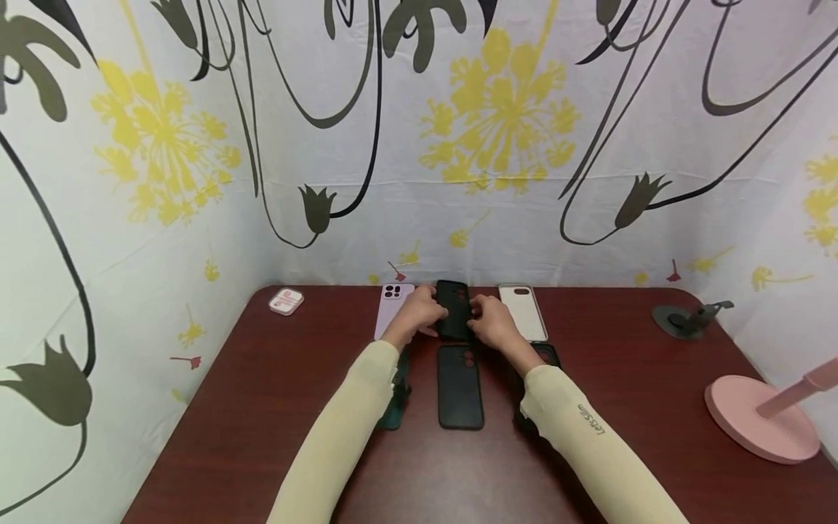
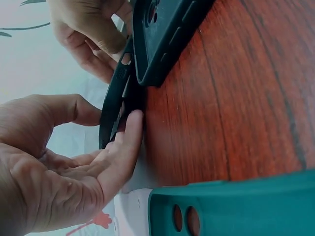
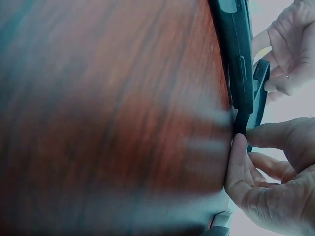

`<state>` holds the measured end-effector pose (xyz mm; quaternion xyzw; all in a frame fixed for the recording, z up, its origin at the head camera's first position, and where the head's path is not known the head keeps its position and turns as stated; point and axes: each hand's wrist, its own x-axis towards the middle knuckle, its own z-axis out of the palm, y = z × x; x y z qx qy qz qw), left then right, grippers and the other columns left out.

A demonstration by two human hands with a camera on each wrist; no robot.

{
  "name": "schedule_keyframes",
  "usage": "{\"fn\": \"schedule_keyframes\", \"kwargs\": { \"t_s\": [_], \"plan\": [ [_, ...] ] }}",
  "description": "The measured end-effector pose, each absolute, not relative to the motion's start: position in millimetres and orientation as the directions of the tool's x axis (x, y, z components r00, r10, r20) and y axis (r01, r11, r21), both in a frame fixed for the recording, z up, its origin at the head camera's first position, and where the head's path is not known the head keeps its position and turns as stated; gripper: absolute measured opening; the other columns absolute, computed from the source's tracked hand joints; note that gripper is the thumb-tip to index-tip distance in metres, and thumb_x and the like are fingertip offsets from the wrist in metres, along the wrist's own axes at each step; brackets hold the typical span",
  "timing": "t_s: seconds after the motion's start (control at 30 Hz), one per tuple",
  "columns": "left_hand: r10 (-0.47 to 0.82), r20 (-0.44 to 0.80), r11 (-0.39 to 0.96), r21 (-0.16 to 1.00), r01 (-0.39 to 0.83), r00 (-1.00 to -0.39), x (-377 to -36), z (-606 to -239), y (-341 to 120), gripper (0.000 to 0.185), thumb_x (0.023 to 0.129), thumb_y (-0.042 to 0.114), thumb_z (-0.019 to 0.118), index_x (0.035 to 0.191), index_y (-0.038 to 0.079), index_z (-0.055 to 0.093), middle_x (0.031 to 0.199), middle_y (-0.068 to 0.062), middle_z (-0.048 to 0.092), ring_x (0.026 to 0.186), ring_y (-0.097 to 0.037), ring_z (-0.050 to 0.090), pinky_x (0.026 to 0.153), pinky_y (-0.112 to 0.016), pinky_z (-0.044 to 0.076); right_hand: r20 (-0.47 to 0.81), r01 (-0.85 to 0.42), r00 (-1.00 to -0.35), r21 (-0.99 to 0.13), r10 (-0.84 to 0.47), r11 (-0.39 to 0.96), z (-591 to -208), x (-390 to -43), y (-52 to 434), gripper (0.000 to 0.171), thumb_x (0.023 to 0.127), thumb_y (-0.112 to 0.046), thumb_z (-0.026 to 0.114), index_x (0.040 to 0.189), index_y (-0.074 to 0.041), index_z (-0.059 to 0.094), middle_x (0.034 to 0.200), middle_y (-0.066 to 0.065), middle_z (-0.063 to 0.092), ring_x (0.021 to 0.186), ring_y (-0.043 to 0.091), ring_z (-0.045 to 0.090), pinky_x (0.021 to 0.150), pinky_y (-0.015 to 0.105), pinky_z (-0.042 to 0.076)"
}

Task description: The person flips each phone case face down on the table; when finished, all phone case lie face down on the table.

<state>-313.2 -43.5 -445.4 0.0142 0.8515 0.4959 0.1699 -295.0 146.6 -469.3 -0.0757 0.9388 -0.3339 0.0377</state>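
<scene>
Two pale yellow sleeves [image 1: 340,437] come in from the bottom of the head view and meet at the far middle of the table [image 1: 262,437]. Between them, closest to the person, one black case [image 1: 460,386] lies flat, with a dark green case [image 1: 395,407] to its left, partly under the arm, and another dark one [image 1: 546,354] half hidden under the right arm.

The left hand [image 1: 419,314] and the right hand [image 1: 494,324] both grasp the black phone case [image 1: 453,309] in the back row, one at each long side. In the wrist views this case stands tilted up on its edge, the left fingers [image 2: 125,142] pressed along its lower rim and the thumbs hooked at the back. I judge the handling of this case is only in its middle (it is lifted but not yet laid anywhere); the lilac case [image 1: 391,306] and the white case [image 1: 524,311] beside it lie untouched.

At the back left sits a small white earbud box [image 1: 286,300]; at the right, a grey stand [image 1: 687,318] and a pink round base [image 1: 753,418]. A cloth with yellow flowers [image 1: 497,109] and black stems closes three sides.
</scene>
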Motion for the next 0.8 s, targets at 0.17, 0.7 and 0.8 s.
{"fn": "schedule_keyframes", "kwargs": {
  "t_s": [0.17, 0.7, 0.8],
  "plan": [
    [0.189, -0.270, 0.498, 0.855, -0.145, -0.944, -314, -447, -45, 0.062, 0.104, 0.014, 0.064, 0.160, 0.007, 0.040, 0.159, -0.018, 0.052, 0.131, -0.035, 0.063, 0.092, -0.048, 0.063, -0.026, -0.113, -0.986, -0.632, -0.167, 0.767, -469, -295, 146, 0.048, 0.101, -0.009, 0.068, 0.147, 0.003, 0.056, 0.132, 0.025, 0.063, 0.122, 0.040, 0.064, 0.100, 0.052, 0.057],
    [0.256, -0.230, 0.295, 0.944, -0.151, -0.939, -312, -448, -57, 0.065, 0.101, 0.000, 0.061, 0.162, 0.008, 0.038, 0.157, -0.024, 0.049, 0.135, -0.042, 0.060, 0.071, -0.040, 0.067, -0.034, -0.113, -0.984, -0.637, -0.175, 0.762, -467, -293, 146, 0.049, 0.102, -0.021, 0.070, 0.144, 0.001, 0.060, 0.129, 0.022, 0.069, 0.115, 0.037, 0.068, 0.097, 0.051, 0.057],
    [0.266, -0.228, 0.272, 0.950, -0.153, -0.937, -312, -447, -59, 0.066, 0.101, -0.001, 0.062, 0.162, 0.007, 0.037, 0.159, -0.024, 0.047, 0.137, -0.044, 0.058, 0.073, -0.042, 0.068, -0.066, -0.079, -0.984, -0.668, -0.165, 0.740, -464, -293, 145, 0.048, 0.105, -0.028, 0.065, 0.145, -0.001, 0.059, 0.130, 0.021, 0.070, 0.101, 0.031, 0.073, 0.087, 0.045, 0.060]
  ]
}}
